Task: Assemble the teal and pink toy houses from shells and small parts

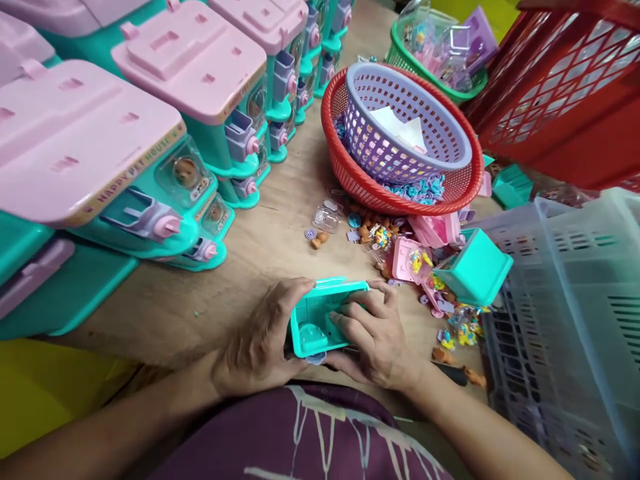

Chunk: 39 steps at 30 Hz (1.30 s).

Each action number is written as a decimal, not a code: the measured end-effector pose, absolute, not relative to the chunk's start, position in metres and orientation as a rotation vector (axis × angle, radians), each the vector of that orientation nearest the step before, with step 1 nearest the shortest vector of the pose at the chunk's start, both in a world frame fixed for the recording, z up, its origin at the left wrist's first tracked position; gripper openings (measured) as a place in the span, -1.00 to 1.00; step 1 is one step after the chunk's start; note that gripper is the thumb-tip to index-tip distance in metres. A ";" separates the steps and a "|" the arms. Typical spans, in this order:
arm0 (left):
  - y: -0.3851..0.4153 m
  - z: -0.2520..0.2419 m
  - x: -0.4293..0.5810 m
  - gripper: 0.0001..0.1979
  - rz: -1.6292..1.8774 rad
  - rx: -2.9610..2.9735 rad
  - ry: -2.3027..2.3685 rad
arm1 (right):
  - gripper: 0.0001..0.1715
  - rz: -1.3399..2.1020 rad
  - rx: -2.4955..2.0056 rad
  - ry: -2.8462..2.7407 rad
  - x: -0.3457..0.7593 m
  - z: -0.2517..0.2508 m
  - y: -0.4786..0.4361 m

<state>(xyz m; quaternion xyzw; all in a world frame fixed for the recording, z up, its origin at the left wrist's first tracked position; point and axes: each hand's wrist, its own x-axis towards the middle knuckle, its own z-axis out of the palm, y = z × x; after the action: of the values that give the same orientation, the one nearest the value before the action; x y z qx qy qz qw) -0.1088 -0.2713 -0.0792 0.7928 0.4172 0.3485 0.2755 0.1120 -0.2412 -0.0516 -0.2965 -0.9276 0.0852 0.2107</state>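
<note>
Close to my body, a small teal plastic box (pixel 306 343) is held between both hands, its open side facing up toward me. My left hand (pixel 263 333) wraps around the box's left side, thumb along the top rim. My right hand (pixel 373 330) grips the right side, with some fingers reaching over the rim into the inside. What those fingertips touch within the box is hidden. A bit of pale purple plastic (pixel 316 359) shows under the box's lower edge. Beyond the right hand, another teal box (pixel 475 270) lies tipped on a pile of small parts.
Rows of pink-lidded teal pet houses (pixel 195 60) stand at the left. A purple basket (pixel 407 100) sits inside a red basket (pixel 345 167) at the back. Loose brown figures (pixel 320 240) and pink pieces (pixel 435 230) lie nearby. A translucent crate (pixel 575 267) borders the right.
</note>
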 end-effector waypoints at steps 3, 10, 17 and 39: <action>-0.272 -0.079 -0.109 -0.11 0.888 2.130 1.168 | -0.70 0.262 -0.827 -2.599 0.112 -0.050 -0.239; -0.273 -0.081 -0.109 -0.12 0.910 2.164 1.206 | -0.60 0.295 -0.888 -2.624 0.109 -0.049 -0.236; -0.260 -0.079 -0.124 0.05 0.733 2.264 1.057 | -0.51 0.406 -0.854 -2.723 0.114 -0.041 -0.231; -0.225 -0.061 -0.117 -0.14 0.823 1.364 0.984 | -0.43 0.971 -0.996 -2.457 0.107 -0.022 -0.169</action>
<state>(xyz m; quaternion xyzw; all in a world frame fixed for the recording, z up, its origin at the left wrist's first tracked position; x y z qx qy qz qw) -0.1169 -0.2250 -0.0609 0.5867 0.4233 0.3540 0.5927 0.1072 -0.1693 -0.0220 -0.3484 -0.8591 0.3397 0.1583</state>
